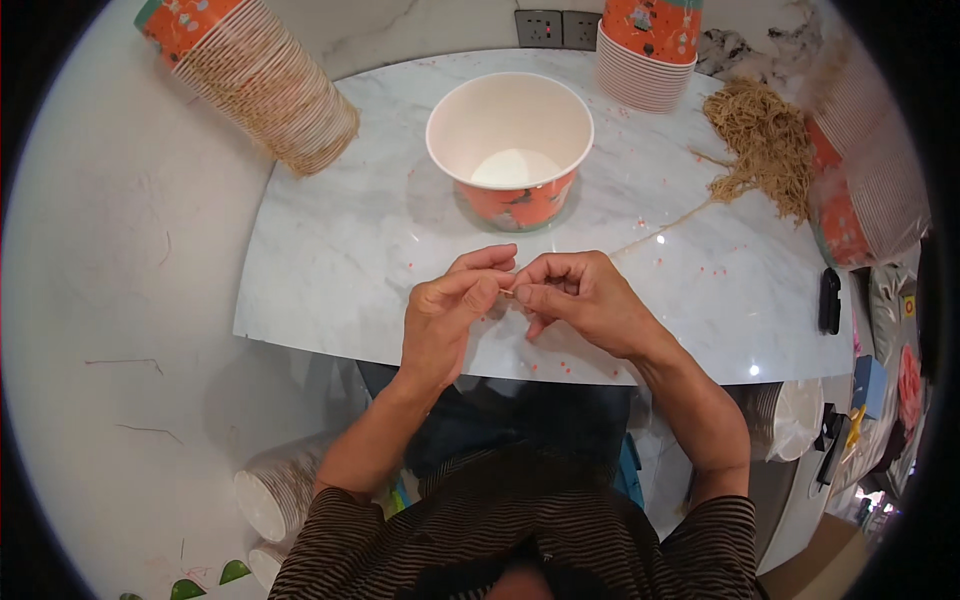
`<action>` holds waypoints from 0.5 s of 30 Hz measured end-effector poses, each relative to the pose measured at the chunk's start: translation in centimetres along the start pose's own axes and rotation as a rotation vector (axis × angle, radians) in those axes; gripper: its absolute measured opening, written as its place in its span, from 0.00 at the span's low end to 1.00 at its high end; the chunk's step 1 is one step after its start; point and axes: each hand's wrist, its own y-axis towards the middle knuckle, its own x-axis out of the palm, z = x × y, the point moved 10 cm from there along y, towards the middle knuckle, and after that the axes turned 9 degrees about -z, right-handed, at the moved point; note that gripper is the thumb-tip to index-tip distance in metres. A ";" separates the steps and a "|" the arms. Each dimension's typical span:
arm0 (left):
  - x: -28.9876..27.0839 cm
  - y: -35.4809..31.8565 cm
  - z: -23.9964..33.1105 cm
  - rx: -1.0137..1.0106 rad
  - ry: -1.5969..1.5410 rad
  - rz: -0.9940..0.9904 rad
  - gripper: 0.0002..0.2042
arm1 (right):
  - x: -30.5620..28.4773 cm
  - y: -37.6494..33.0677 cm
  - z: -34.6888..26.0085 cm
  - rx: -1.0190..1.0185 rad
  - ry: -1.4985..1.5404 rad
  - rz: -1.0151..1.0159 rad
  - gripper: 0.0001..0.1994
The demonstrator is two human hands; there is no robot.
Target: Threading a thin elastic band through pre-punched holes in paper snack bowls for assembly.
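My left hand (448, 315) and my right hand (590, 300) meet above the table's near edge, thumbs and fingertips pinched together. A short bit of tan twine (507, 292) shows between the fingertips. From behind my right hand a thin twine strand (660, 231) runs to a loose tan bundle of twine (762, 145) at the right. Just beyond my hands stands a large paper tub (520, 205), upright and open at the top, white inside and orange with a green base outside. Neither hand touches it.
Stacked tubs with twine on them (265, 90) lean at the back left. Another tub stack (648, 60) stands at the back, and bagged tubs (850, 190) at the right. A black object (829, 301) lies at the table's right edge. Small orange bits dot the marbled tabletop (320, 260).
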 end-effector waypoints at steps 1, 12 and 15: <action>0.1 0.1 0.2 -0.003 -0.002 -0.002 0.12 | 0.0 0.0 -0.2 -0.012 -0.030 -0.003 0.11; 0.8 2.2 9.8 0.414 1.000 0.115 0.12 | -5.3 -2.8 -3.7 0.059 -0.149 0.243 0.11; 3.6 4.2 11.5 0.634 1.315 0.069 0.19 | -6.2 -2.9 -4.5 -0.016 -0.143 0.321 0.12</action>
